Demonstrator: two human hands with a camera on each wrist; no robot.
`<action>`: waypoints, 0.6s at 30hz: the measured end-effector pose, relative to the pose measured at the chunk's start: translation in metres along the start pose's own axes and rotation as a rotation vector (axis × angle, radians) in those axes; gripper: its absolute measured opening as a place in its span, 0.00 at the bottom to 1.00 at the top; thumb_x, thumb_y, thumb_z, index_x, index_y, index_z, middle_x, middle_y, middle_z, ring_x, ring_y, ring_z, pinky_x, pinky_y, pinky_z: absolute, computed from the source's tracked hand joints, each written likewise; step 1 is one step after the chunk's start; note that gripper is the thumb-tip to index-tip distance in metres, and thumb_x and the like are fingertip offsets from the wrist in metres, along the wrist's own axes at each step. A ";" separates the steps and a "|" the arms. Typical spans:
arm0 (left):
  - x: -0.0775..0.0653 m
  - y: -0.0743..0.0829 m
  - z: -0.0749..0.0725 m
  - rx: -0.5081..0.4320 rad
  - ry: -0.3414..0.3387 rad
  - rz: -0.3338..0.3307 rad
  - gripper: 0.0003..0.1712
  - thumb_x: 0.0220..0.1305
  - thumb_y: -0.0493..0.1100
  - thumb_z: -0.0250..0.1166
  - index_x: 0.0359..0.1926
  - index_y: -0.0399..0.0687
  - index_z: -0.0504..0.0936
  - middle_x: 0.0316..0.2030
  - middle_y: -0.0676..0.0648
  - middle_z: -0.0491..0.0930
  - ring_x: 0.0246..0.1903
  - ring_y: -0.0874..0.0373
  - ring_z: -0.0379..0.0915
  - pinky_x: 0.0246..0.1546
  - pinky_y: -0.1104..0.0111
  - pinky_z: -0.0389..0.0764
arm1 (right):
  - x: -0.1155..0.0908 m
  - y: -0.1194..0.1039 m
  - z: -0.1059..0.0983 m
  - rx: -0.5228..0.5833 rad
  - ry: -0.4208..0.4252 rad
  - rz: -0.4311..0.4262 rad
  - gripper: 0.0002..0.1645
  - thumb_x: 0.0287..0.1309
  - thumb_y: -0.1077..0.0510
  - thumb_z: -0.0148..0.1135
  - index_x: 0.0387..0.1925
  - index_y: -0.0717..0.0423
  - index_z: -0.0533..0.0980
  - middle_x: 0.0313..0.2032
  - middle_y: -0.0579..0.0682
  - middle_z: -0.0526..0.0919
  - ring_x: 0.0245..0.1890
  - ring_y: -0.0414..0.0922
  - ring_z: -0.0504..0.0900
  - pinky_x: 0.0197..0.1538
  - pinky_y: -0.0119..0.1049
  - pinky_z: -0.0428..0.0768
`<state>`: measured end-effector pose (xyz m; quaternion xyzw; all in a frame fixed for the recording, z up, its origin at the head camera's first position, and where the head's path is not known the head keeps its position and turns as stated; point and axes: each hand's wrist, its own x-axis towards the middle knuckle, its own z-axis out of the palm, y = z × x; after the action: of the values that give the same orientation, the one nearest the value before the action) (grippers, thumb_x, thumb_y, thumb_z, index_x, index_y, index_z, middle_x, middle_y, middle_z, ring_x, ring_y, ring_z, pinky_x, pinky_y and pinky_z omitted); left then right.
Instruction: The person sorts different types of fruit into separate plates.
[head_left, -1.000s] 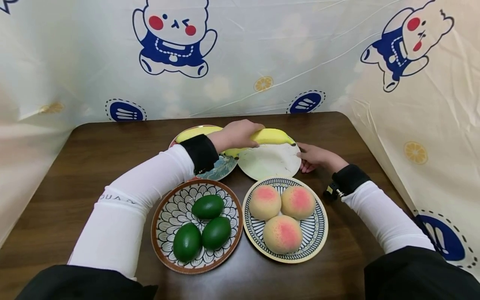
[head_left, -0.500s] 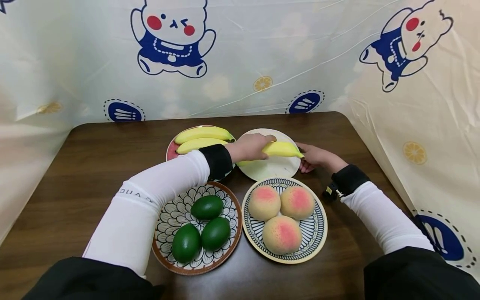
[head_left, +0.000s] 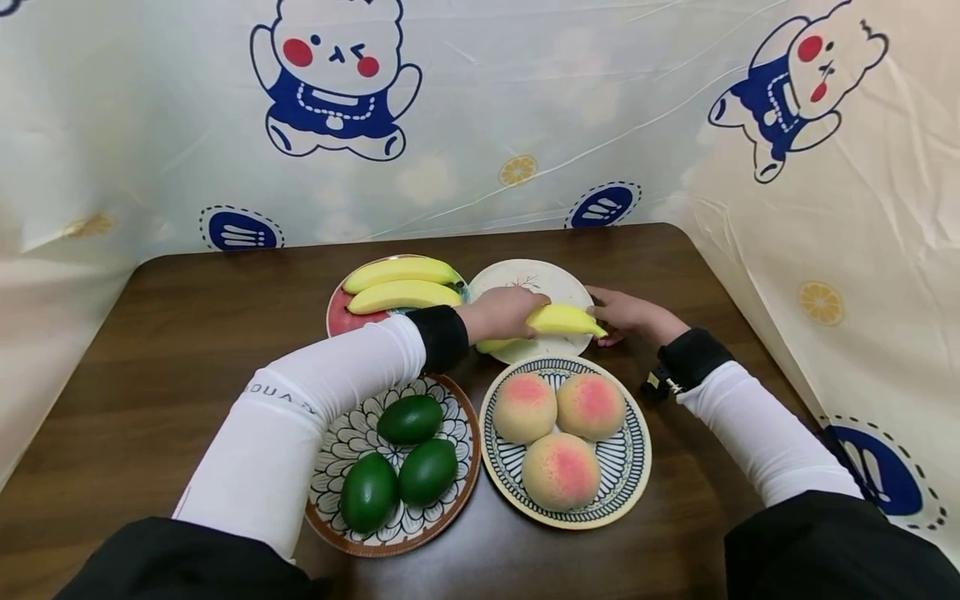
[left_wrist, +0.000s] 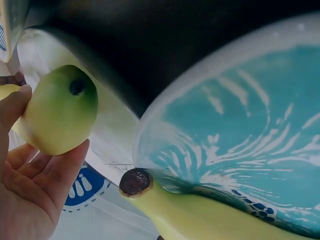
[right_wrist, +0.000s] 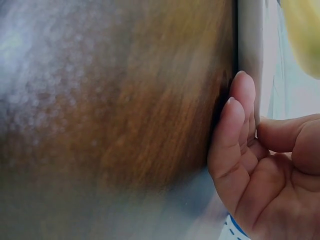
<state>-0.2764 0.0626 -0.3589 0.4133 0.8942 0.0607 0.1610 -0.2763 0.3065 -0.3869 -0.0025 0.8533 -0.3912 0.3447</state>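
Observation:
My left hand (head_left: 504,315) grips a yellow banana (head_left: 564,319) over the white plate (head_left: 501,275) at the back. In the left wrist view the thumb and fingers close round the banana (left_wrist: 62,110), its greenish, dark-tipped end facing the camera. My right hand (head_left: 633,317) is at the plate's right edge. The right wrist view shows its thumb on the rim (right_wrist: 254,45) and its fingers curled along the outer side. To the left, an upper banana (head_left: 405,271) and a lower banana (head_left: 408,295) lie on a red and teal plate (head_left: 338,320), partly hidden by my left wrist.
Nearer me, a brown-rimmed plate (head_left: 467,487) bears three dark green avocados (head_left: 410,419). Beside it, a blue-patterned plate (head_left: 633,483) holds three peaches (head_left: 561,472). All stand on a brown wooden table (head_left: 202,333), with a printed curtain (head_left: 465,108) behind.
My left hand has carried the banana right and toward me, from the white plate's far edge to its near half, uncovering the two other bananas. My right hand stays at the rim.

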 end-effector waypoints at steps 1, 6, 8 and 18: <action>0.001 0.001 0.001 0.009 -0.003 0.000 0.32 0.70 0.50 0.67 0.70 0.44 0.72 0.57 0.43 0.82 0.58 0.50 0.78 0.64 0.58 0.76 | -0.001 0.001 0.000 -0.011 0.005 -0.004 0.37 0.82 0.57 0.36 0.82 0.56 0.36 0.30 0.51 0.75 0.24 0.40 0.78 0.32 0.32 0.83; 0.002 0.004 0.004 0.040 -0.022 -0.002 0.32 0.70 0.50 0.67 0.70 0.45 0.73 0.58 0.43 0.82 0.59 0.50 0.78 0.63 0.57 0.78 | 0.000 0.001 0.000 -0.015 0.014 -0.018 0.38 0.82 0.58 0.38 0.82 0.55 0.37 0.26 0.49 0.75 0.22 0.40 0.76 0.30 0.31 0.81; 0.002 0.005 0.005 0.039 -0.034 -0.002 0.32 0.70 0.50 0.67 0.71 0.46 0.72 0.59 0.43 0.82 0.60 0.50 0.78 0.64 0.57 0.77 | 0.001 0.001 0.000 0.003 0.007 -0.017 0.38 0.82 0.58 0.37 0.82 0.56 0.34 0.23 0.48 0.77 0.21 0.39 0.77 0.30 0.31 0.82; 0.003 0.008 0.006 0.024 -0.073 -0.003 0.37 0.70 0.50 0.67 0.75 0.45 0.67 0.65 0.41 0.78 0.66 0.49 0.74 0.69 0.58 0.74 | 0.003 0.004 -0.001 0.028 -0.002 0.019 0.39 0.82 0.57 0.37 0.82 0.56 0.32 0.21 0.47 0.78 0.19 0.38 0.78 0.29 0.31 0.82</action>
<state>-0.2704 0.0700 -0.3630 0.4159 0.8889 0.0347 0.1888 -0.2780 0.3086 -0.3909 0.0099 0.8473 -0.3997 0.3495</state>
